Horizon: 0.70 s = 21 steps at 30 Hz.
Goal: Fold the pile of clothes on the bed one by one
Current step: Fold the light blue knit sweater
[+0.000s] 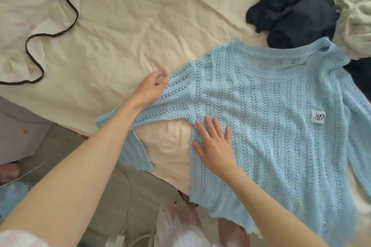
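The light-blue open-knit sweater (261, 126) lies spread on the bed (130, 26); the right hand (215, 146), fingers spread, pins its body while the left hand (153, 86) pinches the sleeve, likely to fold it inward

A single wide-angle, head-worn camera looks forward and steeply down from above the near edge of a bed covered in a creased cream sheet (124, 26). The view stands close: both bare forearms enter from the bottom of the frame and reach away from the lens, the left hand (151, 88) and the right hand (215, 146) near mid-frame. A pale blue open-knit sweater (271, 126) fills the right half. The grey floor (66, 152) shows at lower left, beyond the mattress edge. Straight lines bow toward the frame's edges.
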Each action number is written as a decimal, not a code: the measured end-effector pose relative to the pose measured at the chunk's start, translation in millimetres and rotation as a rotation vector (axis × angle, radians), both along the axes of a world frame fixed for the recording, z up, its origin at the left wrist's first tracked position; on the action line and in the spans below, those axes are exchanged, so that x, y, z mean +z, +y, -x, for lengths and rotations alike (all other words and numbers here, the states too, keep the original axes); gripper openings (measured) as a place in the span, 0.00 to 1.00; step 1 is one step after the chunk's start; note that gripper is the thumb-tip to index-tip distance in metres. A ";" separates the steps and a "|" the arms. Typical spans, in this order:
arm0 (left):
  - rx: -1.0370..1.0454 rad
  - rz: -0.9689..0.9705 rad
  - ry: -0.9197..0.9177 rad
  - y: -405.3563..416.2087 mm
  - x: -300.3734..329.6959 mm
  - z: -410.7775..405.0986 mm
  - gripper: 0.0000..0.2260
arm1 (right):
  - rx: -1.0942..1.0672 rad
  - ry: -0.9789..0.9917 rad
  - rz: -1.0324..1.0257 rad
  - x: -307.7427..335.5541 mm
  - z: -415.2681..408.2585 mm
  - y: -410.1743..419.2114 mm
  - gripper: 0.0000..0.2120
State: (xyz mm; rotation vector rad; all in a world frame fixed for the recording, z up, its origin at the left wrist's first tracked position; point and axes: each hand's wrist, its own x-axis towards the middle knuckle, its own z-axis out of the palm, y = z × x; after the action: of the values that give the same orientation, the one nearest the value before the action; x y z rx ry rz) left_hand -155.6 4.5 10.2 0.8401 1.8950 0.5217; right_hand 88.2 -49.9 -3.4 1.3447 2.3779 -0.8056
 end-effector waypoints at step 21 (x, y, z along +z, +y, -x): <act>-0.442 0.485 -0.029 -118.1 36.1 120.0 0.07 | 0.159 -0.148 0.105 -20.8 33.4 48.5 0.34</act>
State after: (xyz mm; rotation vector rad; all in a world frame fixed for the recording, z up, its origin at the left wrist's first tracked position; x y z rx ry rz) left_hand -275.6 -113.6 46.4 0.8758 1.6373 -0.1904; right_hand 54.8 -1.4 -24.2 1.1175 2.2612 -0.7474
